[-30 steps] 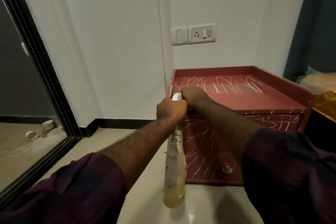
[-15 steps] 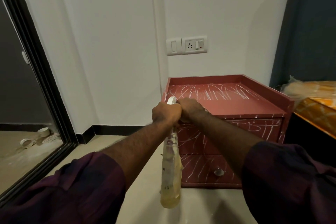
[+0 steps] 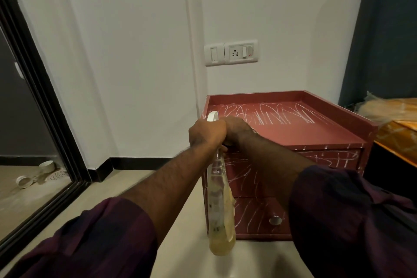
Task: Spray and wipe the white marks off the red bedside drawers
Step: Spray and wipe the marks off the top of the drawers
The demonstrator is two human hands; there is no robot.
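The red bedside drawers [image 3: 304, 135] stand in the wall corner, white scribbles across the top and both drawer fronts. A round metal knob [image 3: 275, 220] shows on the lower drawer. A clear spray bottle [image 3: 220, 205] with yellowish liquid at its bottom hangs in front of the drawers' left edge. My left hand [image 3: 206, 133] grips the bottle's neck. My right hand [image 3: 237, 128] is closed over the white spray head [image 3: 212, 116], right beside the left hand. No cloth is visible.
A white wall with a switch and socket plate [image 3: 231, 53] rises behind the drawers. A black-framed sliding door [image 3: 42, 106] is on the left, with a floor drain and white cups beyond. A bed with orange covering [image 3: 397, 133] and dark headboard is at right.
The view has drawn back and tilted up, so the drawers look smaller and lower. Both hands stay clasped on the top of the spray bottle.
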